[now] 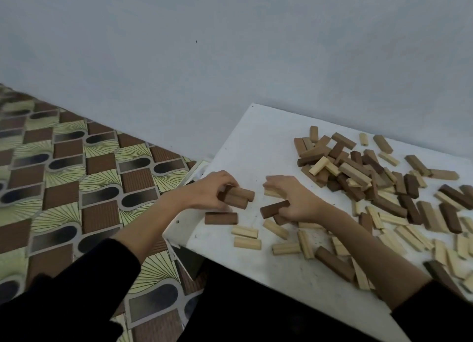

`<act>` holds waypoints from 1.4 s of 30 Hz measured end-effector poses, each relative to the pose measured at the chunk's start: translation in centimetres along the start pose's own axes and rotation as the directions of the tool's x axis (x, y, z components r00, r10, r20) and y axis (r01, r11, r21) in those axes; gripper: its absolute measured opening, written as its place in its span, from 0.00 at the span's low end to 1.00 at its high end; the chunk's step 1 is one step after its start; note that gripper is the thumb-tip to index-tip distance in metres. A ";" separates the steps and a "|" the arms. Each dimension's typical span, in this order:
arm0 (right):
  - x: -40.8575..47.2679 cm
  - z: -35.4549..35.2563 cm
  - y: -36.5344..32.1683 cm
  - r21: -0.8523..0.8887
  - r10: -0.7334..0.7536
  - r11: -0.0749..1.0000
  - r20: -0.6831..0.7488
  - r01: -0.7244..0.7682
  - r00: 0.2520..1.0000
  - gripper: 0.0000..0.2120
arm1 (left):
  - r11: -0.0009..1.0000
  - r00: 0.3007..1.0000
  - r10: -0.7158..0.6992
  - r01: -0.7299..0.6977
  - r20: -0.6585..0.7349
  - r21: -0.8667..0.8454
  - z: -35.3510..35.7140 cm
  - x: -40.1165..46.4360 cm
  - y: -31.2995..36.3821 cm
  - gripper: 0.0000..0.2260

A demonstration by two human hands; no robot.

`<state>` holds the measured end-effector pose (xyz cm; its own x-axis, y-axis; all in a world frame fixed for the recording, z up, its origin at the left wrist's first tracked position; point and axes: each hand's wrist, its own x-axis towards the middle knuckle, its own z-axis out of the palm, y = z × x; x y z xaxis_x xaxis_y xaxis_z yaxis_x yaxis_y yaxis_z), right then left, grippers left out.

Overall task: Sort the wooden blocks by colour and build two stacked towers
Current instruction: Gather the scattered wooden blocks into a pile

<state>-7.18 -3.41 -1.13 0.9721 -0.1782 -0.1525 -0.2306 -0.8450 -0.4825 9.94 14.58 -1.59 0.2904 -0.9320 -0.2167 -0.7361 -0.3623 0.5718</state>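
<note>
My left hand [208,192] grips a bundle of brown blocks [236,198]; my right hand [294,198] pinches one dark block [274,209] above the desk [256,142]. Blocks look light, rigid, smooth: I judge long-side grips safest. Unsorted pile [358,170] lies right.

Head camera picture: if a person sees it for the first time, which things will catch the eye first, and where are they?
First, the big mixed pile of brown and pale wooden blocks at the right, on the white table. Next, the two hands at the table's near-left part: the left hand grips a bundle of brown blocks, and the right hand holds a dark brown block. The patterned floor at the left is also striking.
</note>
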 end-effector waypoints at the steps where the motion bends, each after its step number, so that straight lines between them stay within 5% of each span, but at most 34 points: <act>1: -0.2 -0.3 -0.2 -0.023 0.008 1.000 0.062 -0.007 0.998 0.38 | 1.000 0.998 0.005 -0.005 0.060 0.002 0.0 -0.5 0.1 0.32; 4: -0.6 -0.6 -0.5 -0.137 0.028 0.991 0.209 0.001 0.978 0.45 | 0.997 0.982 0.008 -0.022 0.187 0.069 0.3 -1.4 0.4 0.45; 8: -0.5 -0.4 -0.2 -0.170 0.038 0.985 0.201 -0.003 0.979 0.41 | 0.992 0.994 0.010 -0.024 0.110 0.127 1.1 -1.4 0.4 0.44; 13: -0.4 0.1 -0.1 -0.093 0.022 0.996 0.101 -0.013 0.995 0.36 | 0.998 0.999 -0.012 0.014 -0.031 0.060 1.6 -0.8 0.2 0.36; 21: -0.1 0.8 0.3 -0.098 0.039 0.995 0.021 -0.037 0.999 0.38 | 0.995 0.998 -0.006 0.012 -0.063 0.097 2.0 0.3 0.5 0.35; 30: 0.1 1.2 0.2 -0.098 0.049 0.993 -0.138 -0.063 0.989 0.41 | 0.998 0.982 -0.050 0.041 -0.182 -0.053 2.6 1.7 1.6 0.35; 37: -1.6 -4.5 2.9 -0.082 0.128 0.983 -0.358 -0.167 0.925 0.38 | 0.966 0.930 -0.050 -0.047 -0.363 -0.254 1.6 6.0 6.0 0.31; 42: -4.7 -9.1 6.7 0.057 0.331 0.937 -0.463 -0.346 0.822 0.36 | 0.957 0.938 -0.023 -0.078 -0.345 -0.278 2.0 12.0 10.9 0.32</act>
<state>-12.95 -12.86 4.23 0.7426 -0.6600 0.1142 -0.5544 -0.7013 -0.4481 4.18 -0.51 0.42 0.5003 -0.8640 0.0561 -0.5575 -0.2720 0.7843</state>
